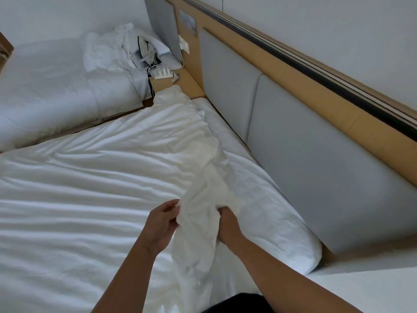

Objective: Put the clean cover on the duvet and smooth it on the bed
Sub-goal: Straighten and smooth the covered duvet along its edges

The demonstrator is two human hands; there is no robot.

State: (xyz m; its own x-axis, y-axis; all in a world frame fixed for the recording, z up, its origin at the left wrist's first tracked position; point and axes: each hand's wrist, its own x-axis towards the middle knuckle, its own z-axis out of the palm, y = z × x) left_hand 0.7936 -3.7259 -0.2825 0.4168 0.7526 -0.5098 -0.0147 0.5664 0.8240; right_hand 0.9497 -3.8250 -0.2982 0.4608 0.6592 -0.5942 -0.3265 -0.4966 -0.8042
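Your left hand [163, 222]: fingers curled, pinching the near side of a bunched edge [198, 231] of the cover [90, 181].
Your right hand [225, 224]: fingertips buried in the same bunch, gripping it from the headboard [316, 166] side.
Where the cover lies: spread across the bed [270, 211], rippled with long creases. Its gathered edge runs as a ridge from your hands toward the bedside table [180, 84].
The duvet: you cannot tell from here whether it already sits inside. The ridge looks thicker and creamier than the rest, which suggests filling.
How it will handle: probably soft, limp and fairly light. It will likely sag between your grips and slip inside itself, but it is not fragile.
Where to take hold: likely best at the corners and along the seam, pinching cloth and filling together, hands well apart.
What could go wrong: holding only the outer cloth may let the filling bunch up.
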